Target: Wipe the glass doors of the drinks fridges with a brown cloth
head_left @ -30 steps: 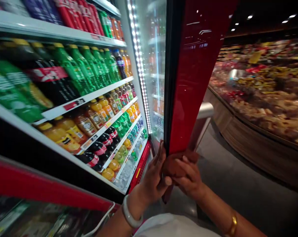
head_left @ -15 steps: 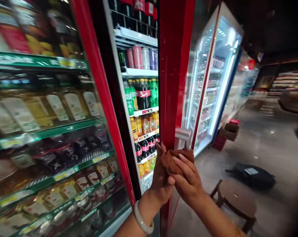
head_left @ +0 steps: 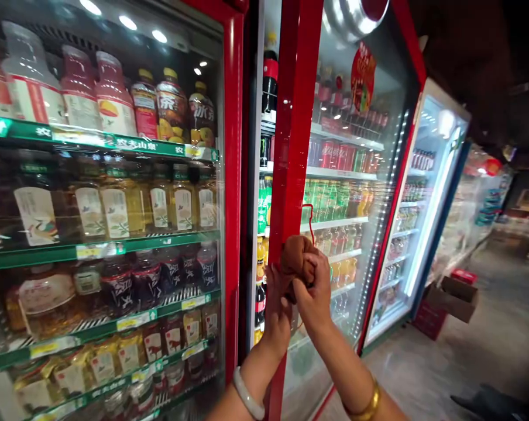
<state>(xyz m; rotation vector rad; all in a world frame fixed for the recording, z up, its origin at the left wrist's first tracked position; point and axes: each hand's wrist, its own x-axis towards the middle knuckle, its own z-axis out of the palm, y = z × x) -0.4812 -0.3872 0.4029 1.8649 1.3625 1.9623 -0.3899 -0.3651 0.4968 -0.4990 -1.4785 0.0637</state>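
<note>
A brown cloth (head_left: 297, 254) is bunched against the red frame of a glass fridge door (head_left: 291, 146), which stands ajar. My right hand (head_left: 315, 289), with a gold bangle at the wrist, is closed around the cloth and presses it to the frame. My left hand (head_left: 277, 318), wearing a pale bangle, grips the door's edge just below and left of the cloth. Its fingers point upward along the edge, and the thumb lies close to the cloth. The cloth hides the part of the frame beneath it.
At left, another fridge (head_left: 232, 175) holds rows of bottled drinks behind glass. Bottles and cans show through the ajar door. Farther right stand a lit white fridge (head_left: 396, 234), an open cardboard box (head_left: 457, 298) and a dark object (head_left: 488, 403) on the floor.
The door's gap looks narrower, and its glass front now faces me more. My view has turned, so the stool is out of sight. The bunched cloth shows higher between my hands.
</note>
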